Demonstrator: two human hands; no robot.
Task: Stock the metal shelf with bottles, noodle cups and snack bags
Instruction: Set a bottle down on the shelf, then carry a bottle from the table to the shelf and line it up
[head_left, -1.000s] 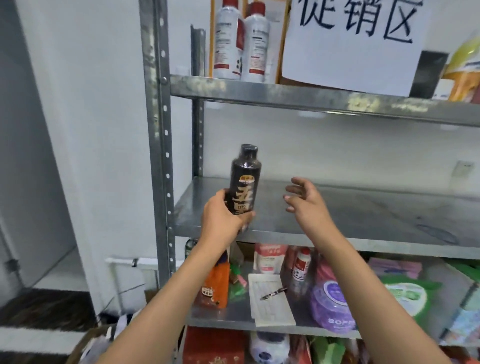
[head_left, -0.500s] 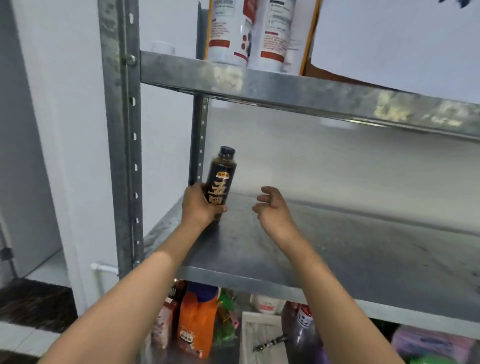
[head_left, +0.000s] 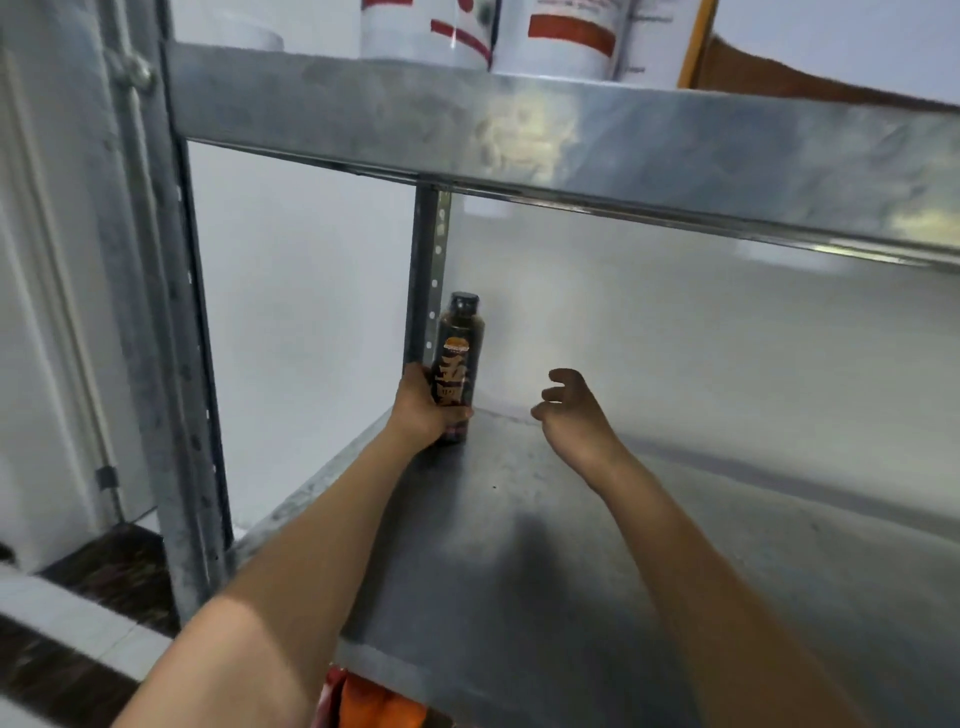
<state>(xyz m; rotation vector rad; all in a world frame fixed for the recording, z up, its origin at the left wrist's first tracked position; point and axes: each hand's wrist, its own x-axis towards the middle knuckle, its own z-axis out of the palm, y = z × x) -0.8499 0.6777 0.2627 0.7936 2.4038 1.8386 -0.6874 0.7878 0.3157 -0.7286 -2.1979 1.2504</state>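
A dark bottle (head_left: 459, 353) with a black cap and an orange-and-gold label stands upright at the back left corner of the metal shelf (head_left: 519, 545). My left hand (head_left: 423, 410) grips its lower half from the left, and the bottle's base looks to be on the shelf board. My right hand (head_left: 569, 410) hovers above the shelf a short way to the right of the bottle, holding nothing, its fingers loosely curled.
The rear upright post (head_left: 428, 280) is right behind the bottle and the front post (head_left: 171, 332) stands at the left. The upper shelf board (head_left: 571, 140) carries two white bottles (head_left: 519, 36). An orange package (head_left: 374, 706) shows below the front edge.
My left hand has carried the bottle from the shelf's front edge deep into the back left corner. My right hand moved inward alongside it. The camera has come closer.
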